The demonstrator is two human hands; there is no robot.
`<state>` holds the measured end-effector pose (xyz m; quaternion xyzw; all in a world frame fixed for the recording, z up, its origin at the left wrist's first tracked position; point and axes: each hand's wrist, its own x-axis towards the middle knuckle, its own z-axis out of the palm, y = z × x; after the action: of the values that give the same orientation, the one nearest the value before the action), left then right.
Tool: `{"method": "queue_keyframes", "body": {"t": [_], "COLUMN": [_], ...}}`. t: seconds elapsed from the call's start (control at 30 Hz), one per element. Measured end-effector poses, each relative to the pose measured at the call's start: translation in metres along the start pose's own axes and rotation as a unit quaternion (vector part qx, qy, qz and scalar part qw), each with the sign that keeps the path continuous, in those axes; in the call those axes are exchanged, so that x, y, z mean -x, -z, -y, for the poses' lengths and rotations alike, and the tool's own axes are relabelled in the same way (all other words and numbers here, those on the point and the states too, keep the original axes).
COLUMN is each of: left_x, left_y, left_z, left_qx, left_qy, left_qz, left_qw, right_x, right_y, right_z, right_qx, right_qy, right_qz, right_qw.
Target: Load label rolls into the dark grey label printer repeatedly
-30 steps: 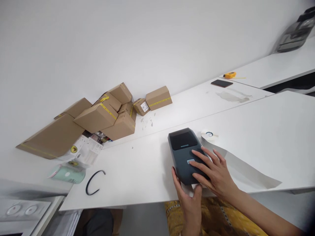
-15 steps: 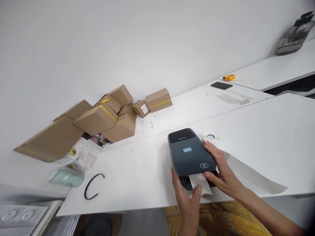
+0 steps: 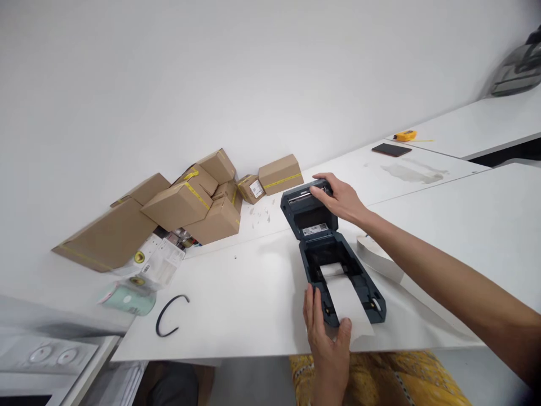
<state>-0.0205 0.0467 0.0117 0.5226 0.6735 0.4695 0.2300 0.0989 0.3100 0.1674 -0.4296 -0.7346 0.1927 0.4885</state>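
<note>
A dark grey label printer [image 3: 315, 265] stands near the front edge of a white table [image 3: 236, 299], its lid [image 3: 305, 211] swung up and back. My right hand [image 3: 338, 198] grips the top edge of the raised lid. My left hand [image 3: 325, 332] rests against the printer's front left corner, fingers flat and thumb against the front. A strip of white label paper [image 3: 347, 299] runs out of the open bay over the front lip. More white paper [image 3: 380, 260] trails on the table to the printer's right.
Several taped cardboard boxes [image 3: 190, 197] are piled against the wall at the left, with packets and a mint-green roll [image 3: 129, 298] below them. A black curved band [image 3: 169, 313] lies on the table. A phone [image 3: 391, 149] and yellow tape measure [image 3: 404, 135] sit further back.
The printer's lid went from closed to fully raised. My right hand moved from the front of the lid up and back with it. My left hand stayed at the front corner.
</note>
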Motion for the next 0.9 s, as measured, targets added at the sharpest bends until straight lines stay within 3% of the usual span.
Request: {"method": "queue_keyframes", "body": {"t": [0.1, 0.2, 0.27, 0.37, 0.4, 0.43, 0.5, 0.57, 0.63, 0.7, 0.77, 0.9], "left_x": [-0.001, -0.001, 0.0, 0.002, 0.001, -0.002, -0.015, -0.04, -0.072, -0.103, -0.127, -0.146], "left_y": [0.002, 0.002, 0.001, 0.003, 0.004, 0.007, 0.013, 0.02, 0.022, 0.02, 0.016, 0.008], "left_z": [-0.002, -0.001, 0.0, 0.001, 0.0, -0.002, -0.009, -0.022, -0.036, -0.047, -0.054, -0.05], "left_qx": [-0.002, -0.001, -0.003, -0.004, -0.003, -0.001, 0.008, 0.02, 0.005, -0.045, -0.092, -0.14], "left_qy": [-0.007, -0.013, -0.011, -0.006, -0.009, -0.012, -0.012, 0.009, 0.014, 0.036, 0.054, 0.04], "left_qz": [0.008, 0.005, 0.005, 0.01, 0.008, 0.002, -0.021, -0.051, -0.062, -0.029, 0.024, 0.054], "left_qw": [1.0, 1.0, 1.0, 1.0, 1.0, 1.0, 1.0, 0.998, 0.998, 0.998, 0.994, 0.988], "right_x": [-0.023, -0.023, -0.005, 0.041, 0.058, 0.073, 0.096, 0.106, 0.107, 0.104, 0.1, 0.099], "right_y": [0.001, 0.008, 0.015, 0.018, 0.016, 0.013, 0.003, -0.01, -0.022, -0.031, -0.038, -0.046], "right_z": [-0.011, -0.016, -0.013, -0.009, -0.01, -0.013, -0.021, -0.029, -0.034, -0.035, -0.035, -0.035], "right_qx": [0.057, 0.055, 0.037, 0.02, 0.02, 0.025, 0.071, 0.145, 0.219, 0.262, 0.275, 0.278], "right_qy": [-0.039, -0.011, 0.028, 0.06, 0.067, 0.094, 0.156, 0.196, 0.208, 0.213, 0.218, 0.223], "right_qz": [0.054, 0.078, 0.027, -0.139, -0.148, -0.097, 0.083, 0.249, 0.345, 0.395, 0.417, 0.439], "right_qw": [0.996, 0.995, 0.999, 0.988, 0.987, 0.991, 0.982, 0.937, 0.889, 0.854, 0.839, 0.824]}}
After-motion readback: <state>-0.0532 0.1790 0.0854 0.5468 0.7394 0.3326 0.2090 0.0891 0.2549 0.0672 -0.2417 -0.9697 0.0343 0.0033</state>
